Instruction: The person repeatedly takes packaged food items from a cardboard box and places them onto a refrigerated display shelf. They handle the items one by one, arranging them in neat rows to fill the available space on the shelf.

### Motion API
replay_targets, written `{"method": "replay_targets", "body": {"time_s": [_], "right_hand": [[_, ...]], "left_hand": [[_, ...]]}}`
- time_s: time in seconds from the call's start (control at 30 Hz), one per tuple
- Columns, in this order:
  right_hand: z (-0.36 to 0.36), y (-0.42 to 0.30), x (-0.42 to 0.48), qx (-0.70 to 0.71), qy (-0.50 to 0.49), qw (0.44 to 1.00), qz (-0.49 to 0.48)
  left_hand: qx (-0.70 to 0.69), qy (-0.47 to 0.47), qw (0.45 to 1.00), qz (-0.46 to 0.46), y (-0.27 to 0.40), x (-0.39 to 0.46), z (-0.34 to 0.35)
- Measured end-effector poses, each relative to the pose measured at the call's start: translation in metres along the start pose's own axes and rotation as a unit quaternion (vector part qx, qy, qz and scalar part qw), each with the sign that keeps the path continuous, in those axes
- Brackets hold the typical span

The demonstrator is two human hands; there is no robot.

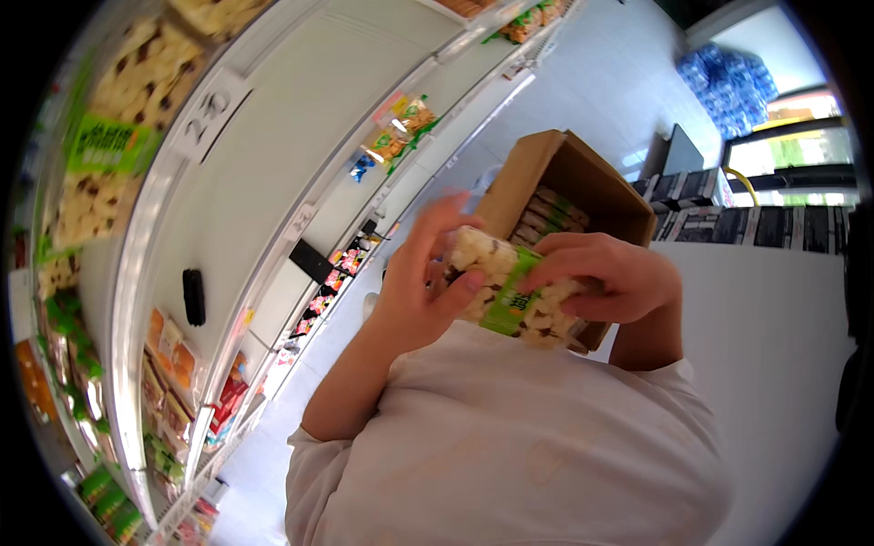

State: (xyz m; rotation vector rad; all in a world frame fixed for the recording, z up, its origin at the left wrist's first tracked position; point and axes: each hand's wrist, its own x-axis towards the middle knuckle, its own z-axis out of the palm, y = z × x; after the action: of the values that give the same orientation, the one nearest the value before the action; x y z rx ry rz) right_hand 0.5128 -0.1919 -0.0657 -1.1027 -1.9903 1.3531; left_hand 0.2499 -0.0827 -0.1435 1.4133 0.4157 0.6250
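Observation:
A clear pack of pale puffed sweets with dark bits and a green label band [509,290] is held between both hands, in front of the chest. My left hand [427,273] grips its left end, thumb on the face, fingers blurred at the top. My right hand [608,276] is closed on its right part, fingertips at the label. Just behind the pack stands an open cardboard box [522,174] with several similar packs [550,215] inside, some hidden by the hands.
Store shelves [300,89] run along the left, with like packs [140,82] on an upper tier and bagged snacks [403,133] lower. A black case [194,297] lies on one shelf. Stacked dark cartons [744,225] and blue-wrapped bottles [727,85] stand at the right.

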Motion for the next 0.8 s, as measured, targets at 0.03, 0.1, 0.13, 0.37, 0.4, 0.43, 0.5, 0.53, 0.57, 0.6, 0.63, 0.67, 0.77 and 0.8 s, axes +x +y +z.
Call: {"method": "replay_targets", "body": {"time_s": [0.03,0.1,0.13,0.37,0.4,0.43,0.5,0.53,0.57,0.6,0.63,0.67,0.77,0.8], "right_hand": [[0.005,0.001,0.010,0.049,0.065,0.996,0.023],[0.028,0.007,0.026,0.145,0.189,0.969,0.072],[0.041,0.012,0.041,0.248,0.273,0.929,0.019],[0.085,0.002,0.125,0.214,0.323,0.918,0.085],[0.091,0.008,0.135,0.156,0.323,0.932,0.048],[0.096,0.013,0.143,0.098,0.328,0.939,0.011],[0.094,0.022,0.163,-0.001,0.311,0.946,-0.096],[0.092,0.017,0.173,-0.003,0.296,0.948,-0.117],[0.090,0.012,0.183,-0.004,0.278,0.951,-0.137],[0.095,-0.008,0.188,0.114,0.258,0.957,-0.071],[0.096,-0.022,0.193,0.228,0.231,0.946,-0.002],[0.094,-0.028,0.199,0.277,0.203,0.939,-0.009],[0.092,-0.041,0.212,0.280,0.144,0.948,-0.047],[0.094,-0.044,0.217,0.278,0.140,0.949,-0.056]], "left_hand": [[-0.030,-0.002,0.999,-0.016,0.003,-0.005,-0.008],[-0.079,0.001,0.994,-0.072,0.017,-0.018,-0.028],[-0.081,0.068,0.994,-0.019,0.018,-0.021,-0.029],[-0.154,0.271,0.950,0.009,0.032,-0.057,-0.054],[-0.146,0.288,0.947,0.006,0.034,-0.062,-0.058],[-0.176,0.302,0.937,-0.002,0.040,-0.065,-0.062],[-0.235,0.329,0.914,-0.016,0.055,-0.072,-0.072],[-0.248,0.337,0.908,0.001,0.058,-0.077,-0.075],[-0.201,0.347,0.916,0.030,0.060,-0.084,-0.078],[-0.152,0.354,0.921,0.058,0.059,-0.091,-0.082],[-0.104,0.360,0.923,0.086,0.059,-0.099,-0.085],[-0.060,0.355,0.921,0.148,0.058,-0.106,-0.088],[-0.050,0.351,0.914,0.199,0.068,-0.118,-0.098],[-0.068,0.345,0.915,0.199,0.074,-0.121,-0.101]]}}
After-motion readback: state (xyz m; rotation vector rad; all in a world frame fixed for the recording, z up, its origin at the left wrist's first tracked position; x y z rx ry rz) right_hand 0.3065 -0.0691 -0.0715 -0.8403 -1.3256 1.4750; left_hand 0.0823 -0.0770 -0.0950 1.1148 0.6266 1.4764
